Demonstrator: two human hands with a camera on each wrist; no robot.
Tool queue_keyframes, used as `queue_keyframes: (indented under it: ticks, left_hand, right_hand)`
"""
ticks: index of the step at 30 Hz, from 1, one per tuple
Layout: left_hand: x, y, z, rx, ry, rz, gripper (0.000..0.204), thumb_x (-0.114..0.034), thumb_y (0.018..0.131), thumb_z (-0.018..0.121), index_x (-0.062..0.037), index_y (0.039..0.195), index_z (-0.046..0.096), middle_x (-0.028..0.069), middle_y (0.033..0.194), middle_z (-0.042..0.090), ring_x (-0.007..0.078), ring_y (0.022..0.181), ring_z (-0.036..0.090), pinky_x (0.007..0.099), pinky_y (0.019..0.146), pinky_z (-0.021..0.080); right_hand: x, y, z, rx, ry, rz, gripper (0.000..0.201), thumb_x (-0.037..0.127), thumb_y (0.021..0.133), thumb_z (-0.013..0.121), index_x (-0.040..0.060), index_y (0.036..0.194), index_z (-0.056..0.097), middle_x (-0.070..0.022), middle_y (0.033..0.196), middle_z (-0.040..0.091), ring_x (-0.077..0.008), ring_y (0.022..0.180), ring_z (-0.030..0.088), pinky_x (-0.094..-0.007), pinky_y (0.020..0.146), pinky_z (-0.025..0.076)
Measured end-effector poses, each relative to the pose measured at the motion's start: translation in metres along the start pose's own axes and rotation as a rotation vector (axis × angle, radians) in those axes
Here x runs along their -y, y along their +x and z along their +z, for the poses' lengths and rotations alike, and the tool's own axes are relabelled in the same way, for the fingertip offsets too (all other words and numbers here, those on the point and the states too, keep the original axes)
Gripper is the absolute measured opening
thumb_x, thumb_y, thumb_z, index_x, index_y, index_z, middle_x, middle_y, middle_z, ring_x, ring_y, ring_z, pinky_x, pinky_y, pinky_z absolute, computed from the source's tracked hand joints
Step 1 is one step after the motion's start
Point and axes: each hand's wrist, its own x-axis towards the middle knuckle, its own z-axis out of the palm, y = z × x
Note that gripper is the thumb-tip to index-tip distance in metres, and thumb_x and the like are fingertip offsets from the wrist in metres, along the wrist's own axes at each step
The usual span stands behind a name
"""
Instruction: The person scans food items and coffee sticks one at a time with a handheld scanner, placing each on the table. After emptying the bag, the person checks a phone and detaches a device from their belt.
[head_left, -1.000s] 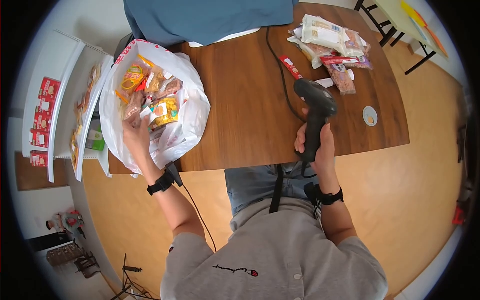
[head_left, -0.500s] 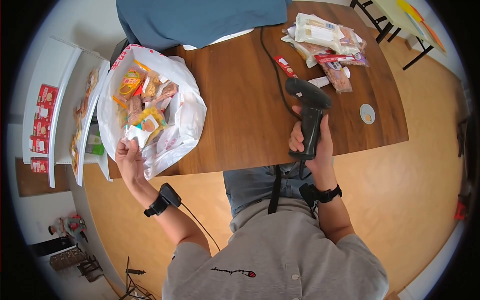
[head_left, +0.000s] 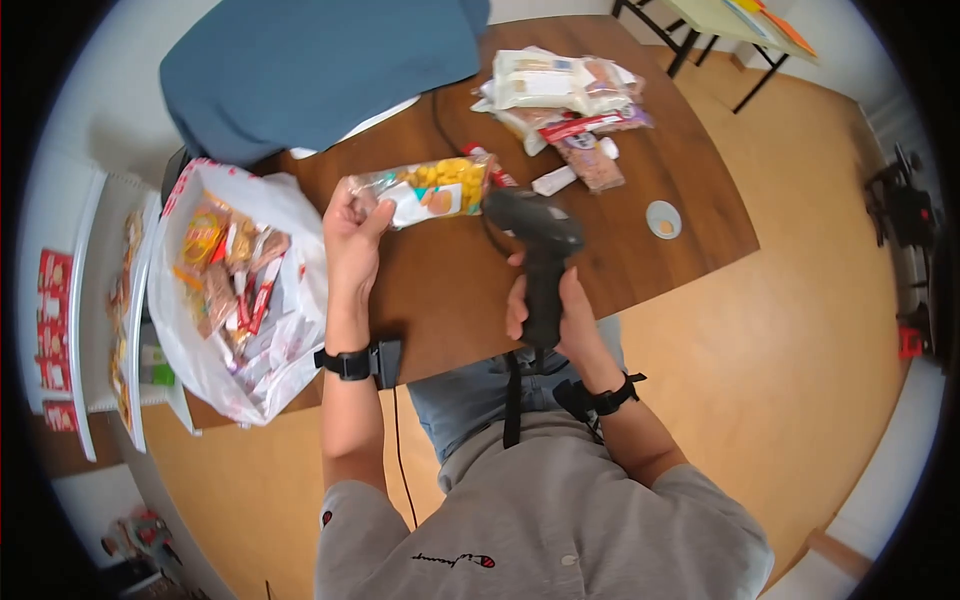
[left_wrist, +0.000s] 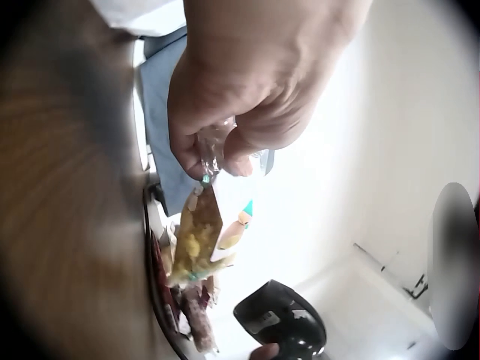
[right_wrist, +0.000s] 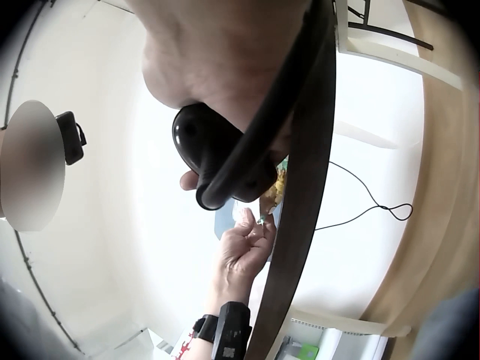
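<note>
My left hand point(head_left: 354, 240) pinches one end of a clear snack packet point(head_left: 433, 192) with yellow pieces inside and a white label. The packet is up over the table, its far end close to the head of a black barcode scanner point(head_left: 540, 225). In the left wrist view, thumb and fingers squeeze the packet's crumpled clear end point(left_wrist: 213, 146). My right hand point(head_left: 572, 318) grips the scanner by its handle, with the head turned toward the packet. At the left stands a white plastic bag point(head_left: 300, 345), its mouth wide with several snack packets point(head_left: 225, 255) inside.
Several snack packages point(head_left: 560, 85) lie piled at the back of the wooden table point(head_left: 430, 320). A small round white dish point(head_left: 663, 220) sits near its right edge. Blue cloth point(head_left: 320, 75) covers something at the back left. Shelves point(head_left: 100, 300) with red boxes stand left.
My left hand has lifted the yellow snack packet out of the white bag and carried it right, up to the scanner. The right hand keeps its grip on the scanner. The head view has shifted.
</note>
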Motion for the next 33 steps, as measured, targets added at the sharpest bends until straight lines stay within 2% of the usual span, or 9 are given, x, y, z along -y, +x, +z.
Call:
queue_keyframes:
  ticks: [2,5,10,16,20,22,27,30,33]
  left_hand:
    - [0.006,-0.001,0.005,-0.001,-0.005,-0.009,0.021,0.008,0.088,0.063,-0.0094,0.089,0.051,-0.0061,0.075,0.052,0.0036,0.066,0.051,0.0197,0.061,0.042]
    - [0.008,-0.009,-0.003,-0.001,-0.067,-0.061,0.022,0.002,0.091,0.064,-0.012,0.086,0.047,-0.0033,0.087,0.057,0.0078,0.079,0.058,0.0228,0.07,0.047]
    - [0.002,-0.017,0.007,-0.063,-0.093,-0.07,0.018,0.0,0.091,0.065,-0.0106,0.09,0.051,-0.0011,0.092,0.061,0.009,0.085,0.06,0.0233,0.075,0.049]
    - [0.005,-0.017,0.006,-0.073,-0.075,-0.009,0.015,0.0,0.091,0.065,-0.0086,0.092,0.052,0.0005,0.094,0.062,0.0106,0.086,0.061,0.0263,0.079,0.052]
    - [0.005,-0.014,0.003,-0.083,-0.187,-0.014,0.012,-0.002,0.093,0.062,-0.0076,0.1,0.056,0.0024,0.101,0.065,0.0136,0.093,0.064,0.0297,0.084,0.053]
    - [0.004,-0.013,0.007,-0.246,-0.328,-0.122,0.013,-0.003,0.095,0.06,-0.0073,0.107,0.057,0.005,0.109,0.067,0.0158,0.097,0.066,0.0312,0.084,0.053]
    - [0.022,-0.007,0.0,-0.167,-0.331,-0.238,0.025,-0.004,0.095,0.059,-0.0059,0.119,0.055,0.0041,0.108,0.065,0.0142,0.099,0.064,0.0293,0.084,0.053]
    - [0.014,0.002,0.021,-0.125,-0.278,-0.244,0.026,-0.002,0.096,0.057,-0.0049,0.121,0.055,0.003,0.11,0.063,0.0128,0.098,0.063,0.0275,0.079,0.055]
    - [0.013,0.021,0.045,-0.127,-0.362,-0.285,0.027,0.001,0.096,0.054,-0.0016,0.122,0.054,0.0081,0.116,0.062,0.02,0.108,0.062,0.0337,0.091,0.054]
  right_hand:
    - [0.004,-0.002,0.0,-0.021,-0.01,0.015,0.076,0.068,0.094,0.038,0.0034,0.135,0.04,-0.0077,0.076,0.055,-0.0138,0.06,0.056,-0.0271,0.057,0.046]
    - [0.004,0.0,0.001,0.001,-0.117,0.055,0.075,0.068,0.094,0.039,0.0035,0.134,0.041,-0.0085,0.075,0.055,-0.0128,0.058,0.055,-0.0254,0.054,0.045]
    - [-0.002,0.003,0.001,0.029,-0.267,0.042,0.074,0.067,0.095,0.039,0.0033,0.132,0.042,-0.0084,0.072,0.054,-0.0111,0.056,0.054,-0.0239,0.053,0.044]
    - [-0.001,0.001,0.002,0.0,-0.262,0.021,0.069,0.064,0.097,0.038,0.0041,0.132,0.042,-0.0078,0.075,0.055,-0.0111,0.058,0.055,-0.0243,0.054,0.044]
    - [0.001,0.001,0.005,-0.029,-0.243,0.003,0.067,0.061,0.098,0.038,0.0039,0.134,0.041,-0.0075,0.077,0.055,-0.0111,0.059,0.055,-0.0243,0.055,0.045]
    - [0.004,0.001,0.005,-0.012,-0.226,0.008,0.066,0.059,0.099,0.038,0.0037,0.136,0.039,-0.0075,0.077,0.055,-0.011,0.059,0.055,-0.0241,0.056,0.045]
    - [0.002,-0.002,0.002,0.025,-0.234,0.006,0.067,0.058,0.1,0.038,0.0029,0.138,0.038,-0.0074,0.076,0.055,-0.0113,0.059,0.055,-0.0244,0.056,0.045]
    - [-0.002,-0.002,0.001,0.019,-0.251,-0.018,0.069,0.058,0.099,0.038,0.0017,0.14,0.037,-0.0075,0.075,0.055,-0.0118,0.058,0.054,-0.025,0.055,0.045]
    - [-0.006,-0.002,0.0,-0.037,-0.237,-0.045,0.074,0.06,0.098,0.039,0.0006,0.141,0.036,-0.0078,0.074,0.055,-0.0126,0.056,0.054,-0.026,0.054,0.045]
